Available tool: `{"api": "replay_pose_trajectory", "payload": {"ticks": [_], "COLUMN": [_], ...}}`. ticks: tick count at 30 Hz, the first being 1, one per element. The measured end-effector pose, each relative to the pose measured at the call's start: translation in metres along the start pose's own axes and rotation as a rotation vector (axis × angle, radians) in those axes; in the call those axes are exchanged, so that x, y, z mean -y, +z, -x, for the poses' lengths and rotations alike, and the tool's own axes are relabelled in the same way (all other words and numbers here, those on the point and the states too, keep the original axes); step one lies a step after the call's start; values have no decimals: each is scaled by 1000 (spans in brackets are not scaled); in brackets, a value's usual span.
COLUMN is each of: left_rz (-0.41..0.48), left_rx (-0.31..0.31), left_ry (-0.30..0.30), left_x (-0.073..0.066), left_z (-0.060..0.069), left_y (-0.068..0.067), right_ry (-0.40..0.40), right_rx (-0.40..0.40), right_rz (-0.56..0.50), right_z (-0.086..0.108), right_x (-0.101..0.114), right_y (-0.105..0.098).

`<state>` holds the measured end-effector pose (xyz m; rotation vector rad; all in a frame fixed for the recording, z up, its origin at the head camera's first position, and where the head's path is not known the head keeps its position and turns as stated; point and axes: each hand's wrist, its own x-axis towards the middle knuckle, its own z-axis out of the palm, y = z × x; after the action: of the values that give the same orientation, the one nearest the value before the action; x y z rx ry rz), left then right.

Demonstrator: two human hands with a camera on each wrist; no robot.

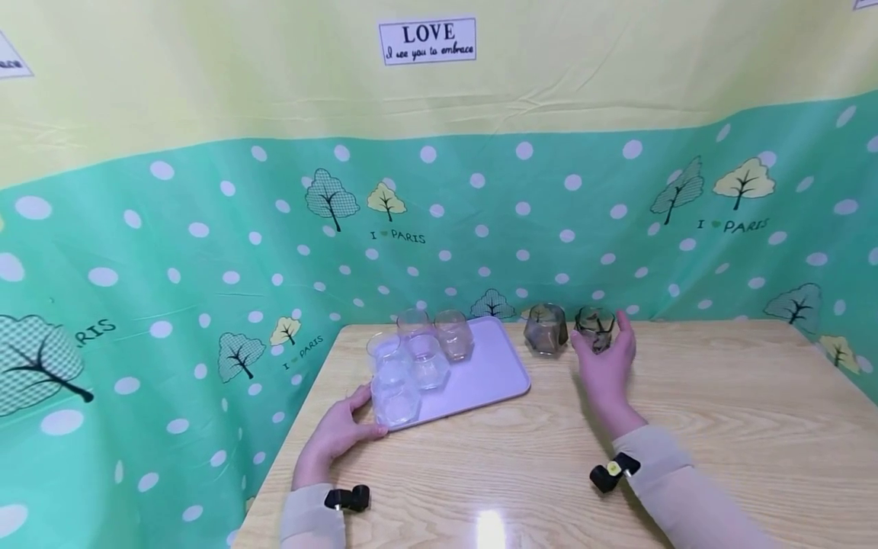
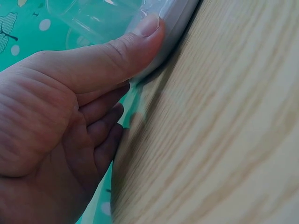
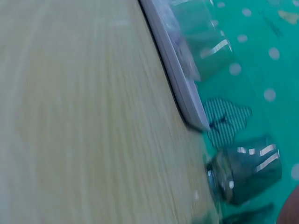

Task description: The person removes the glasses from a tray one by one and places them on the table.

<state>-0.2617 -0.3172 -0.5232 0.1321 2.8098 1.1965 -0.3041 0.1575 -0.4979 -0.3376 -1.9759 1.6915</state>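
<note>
A lilac tray [image 1: 490, 374] lies on the table with several clear glasses [image 1: 428, 362] crowded over its left part. My left hand [image 1: 336, 431] holds the tray's near left corner. In the left wrist view the thumb [image 2: 140, 39] lies on the rim and the other fingers curl beside the edge. Right of the tray, my right hand [image 1: 607, 370] grips a dark tinted glass [image 1: 595, 328], thumb on its left and fingers on its right. Another dark tinted glass [image 1: 545, 332] stands between that hand and the tray. The right wrist view shows little of the hand.
The wooden table [image 1: 494, 465] ends at the back against a green dotted curtain [image 1: 480, 198]. Both dark glasses stand close to that back edge. A black wrist camera [image 1: 613, 471] sits on the right sleeve, and another [image 1: 348, 498] on the left.
</note>
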Motion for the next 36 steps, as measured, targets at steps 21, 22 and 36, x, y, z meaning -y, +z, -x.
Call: {"api": "replay_pose_trajectory", "payload": {"ticks": [21, 22, 36], "left_rz": [15, 16, 14], "left_rx": [-4, -4, 1], "left_ry": [-6, -4, -7], "left_x": [0, 0, 1], "left_z": [0, 0, 0], "left_y": [-1, -1, 0], "right_ry": [-109, -102, -14], "right_rx": [282, 308, 532], "right_rz": [-30, -12, 209], "right_z": [68, 68, 56], "right_x": [13, 12, 12], "right_y": [80, 84, 124]}}
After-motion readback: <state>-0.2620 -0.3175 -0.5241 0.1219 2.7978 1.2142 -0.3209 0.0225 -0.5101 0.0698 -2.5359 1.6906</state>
